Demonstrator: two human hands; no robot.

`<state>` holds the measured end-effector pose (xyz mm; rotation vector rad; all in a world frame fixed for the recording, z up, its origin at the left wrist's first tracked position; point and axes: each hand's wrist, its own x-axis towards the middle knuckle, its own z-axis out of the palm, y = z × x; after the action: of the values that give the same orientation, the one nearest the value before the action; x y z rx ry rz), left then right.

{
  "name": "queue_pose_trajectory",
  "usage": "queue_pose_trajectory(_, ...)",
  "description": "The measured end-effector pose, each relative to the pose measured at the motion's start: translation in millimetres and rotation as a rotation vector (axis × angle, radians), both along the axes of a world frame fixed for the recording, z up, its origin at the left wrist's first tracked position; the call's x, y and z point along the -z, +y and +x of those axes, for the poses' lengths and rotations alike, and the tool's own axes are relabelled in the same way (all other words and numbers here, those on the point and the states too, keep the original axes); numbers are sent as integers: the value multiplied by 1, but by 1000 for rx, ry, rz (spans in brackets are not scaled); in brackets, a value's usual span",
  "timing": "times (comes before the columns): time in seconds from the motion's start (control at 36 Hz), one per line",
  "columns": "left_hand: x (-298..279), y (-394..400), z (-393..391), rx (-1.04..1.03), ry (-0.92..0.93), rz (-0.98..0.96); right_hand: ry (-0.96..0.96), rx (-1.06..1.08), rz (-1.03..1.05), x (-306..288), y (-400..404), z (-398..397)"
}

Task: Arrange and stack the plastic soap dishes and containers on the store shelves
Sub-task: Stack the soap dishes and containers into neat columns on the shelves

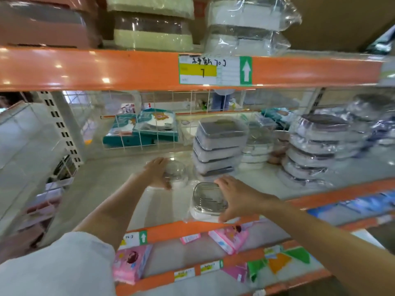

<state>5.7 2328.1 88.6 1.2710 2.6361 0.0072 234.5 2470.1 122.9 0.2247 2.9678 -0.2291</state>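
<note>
Two soap dishes held on the shelf (111,189)
Left hand (155,175) grips clear-lidded dish (176,174) mid-shelf; right hand (237,198), fingers curled, grips ribbed-insert dish (206,201) at front edge beside stacked containers (218,150)

- On the upper orange shelf beam (106,69), you had a label (210,70) with a handwritten "7" on its yellow band.
- Beside it stood a white up-arrow (246,70) on green.
- Other tags were illegible.
</note>
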Motion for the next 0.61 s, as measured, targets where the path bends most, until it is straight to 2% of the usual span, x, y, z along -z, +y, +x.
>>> queue_pose_trajectory(0.31,-11,-23,34,-109,40,46,-8,-62,20,-6,9,15)
queue_pose_trajectory(0.61,-55,-49,117,-204,85,177,41,-167,60,-43,23,82)
